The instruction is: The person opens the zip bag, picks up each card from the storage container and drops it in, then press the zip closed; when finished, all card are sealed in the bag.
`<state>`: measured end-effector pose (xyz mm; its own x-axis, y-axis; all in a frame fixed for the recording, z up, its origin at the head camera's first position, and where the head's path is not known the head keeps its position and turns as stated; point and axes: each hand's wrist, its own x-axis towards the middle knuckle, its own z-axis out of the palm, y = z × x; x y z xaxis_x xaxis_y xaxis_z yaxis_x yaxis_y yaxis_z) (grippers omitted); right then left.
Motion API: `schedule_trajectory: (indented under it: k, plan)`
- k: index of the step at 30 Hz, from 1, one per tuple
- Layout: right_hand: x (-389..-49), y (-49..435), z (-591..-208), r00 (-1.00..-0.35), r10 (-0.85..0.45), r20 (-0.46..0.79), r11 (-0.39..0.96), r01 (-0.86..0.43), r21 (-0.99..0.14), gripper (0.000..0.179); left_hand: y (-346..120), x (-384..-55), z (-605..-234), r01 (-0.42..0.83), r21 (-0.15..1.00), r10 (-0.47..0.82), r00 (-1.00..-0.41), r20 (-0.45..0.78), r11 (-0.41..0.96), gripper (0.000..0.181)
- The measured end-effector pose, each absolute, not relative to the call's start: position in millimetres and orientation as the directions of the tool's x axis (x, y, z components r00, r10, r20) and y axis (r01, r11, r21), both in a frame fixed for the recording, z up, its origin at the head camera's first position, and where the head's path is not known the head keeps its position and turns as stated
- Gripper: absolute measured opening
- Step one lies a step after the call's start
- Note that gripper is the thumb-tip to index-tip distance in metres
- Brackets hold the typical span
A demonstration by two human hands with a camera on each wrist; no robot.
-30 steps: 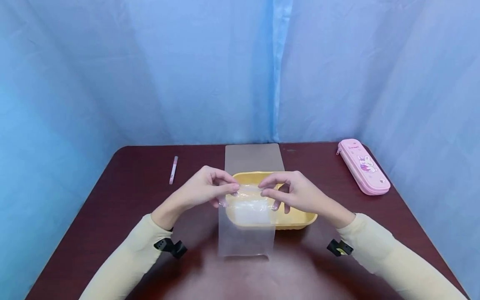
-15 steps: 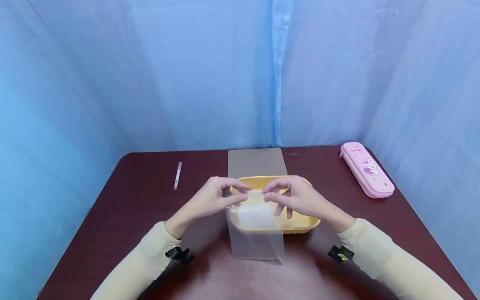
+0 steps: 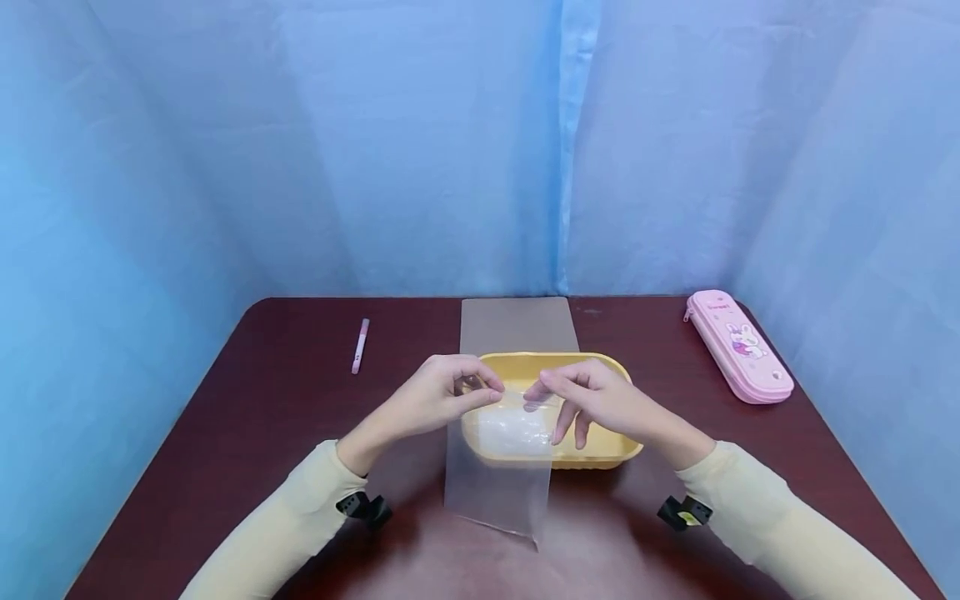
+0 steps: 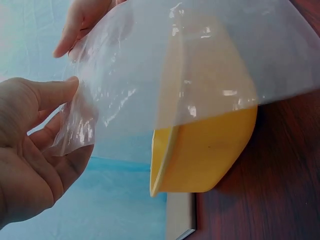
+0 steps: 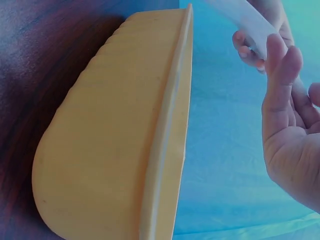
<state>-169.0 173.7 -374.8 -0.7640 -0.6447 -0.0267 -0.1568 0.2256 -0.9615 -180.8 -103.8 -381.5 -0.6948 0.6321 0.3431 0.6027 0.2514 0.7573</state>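
A thin, clear plastic bag hangs down, pinched at its crinkled, shiny top edge by the left hand. It falls across the near left part of a yellow tub — the tub's wall shows through — and its bottom edge slants, lowest at the right corner.

a yellow plastic basket fills much of my view, its wall turned toward me, a pale rim running up its right side and ridges along the left edge, against the dark reddish desk. at the right, my right hand has its thumb and a finger close together, near the translucent bag. beyond it, my left hand holds the bag, fingers curled. blue cloth hangs behind.
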Motion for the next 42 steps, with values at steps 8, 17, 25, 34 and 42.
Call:
schedule_trajectory:
  k: [8,17,25,34,42]
  plan:
    - [-172.6,175.1,-373.6,-0.716,-0.693,-0.084,0.217,-0.096,-0.971,0.028,-103.9,-180.9,-378.0,0.636,0.741,0.663,-0.652,0.368,0.215,0.005]
    - [-173.1,174.2,-371.5,-0.656,-0.725,-0.207,0.263,0.014,-0.965,0.038,-105.1,-178.0,-377.5,0.657,0.723,0.692,-0.623,0.364,0.212,0.004]
    - [-175.0,170.1,-371.5,-0.643,-0.721,-0.259,0.315,0.029,-0.949,0.026,-101.8,-179.8,-379.1,0.677,0.712,0.696,-0.604,0.389,0.189,0.004]
    - [-174.2,165.5,-370.3,-0.704,-0.683,-0.193,0.288,-0.017,-0.957,0.019,-99.1,-175.6,-376.6,0.755,0.630,0.661,-0.568,0.490,0.182,0.007]
    - [-172.5,167.4,-365.8,-0.811,-0.559,-0.171,0.280,0.009,-0.960,0.021,-104.0,-170.0,-373.0,0.786,0.555,0.589,-0.593,0.549,0.274,0.009]
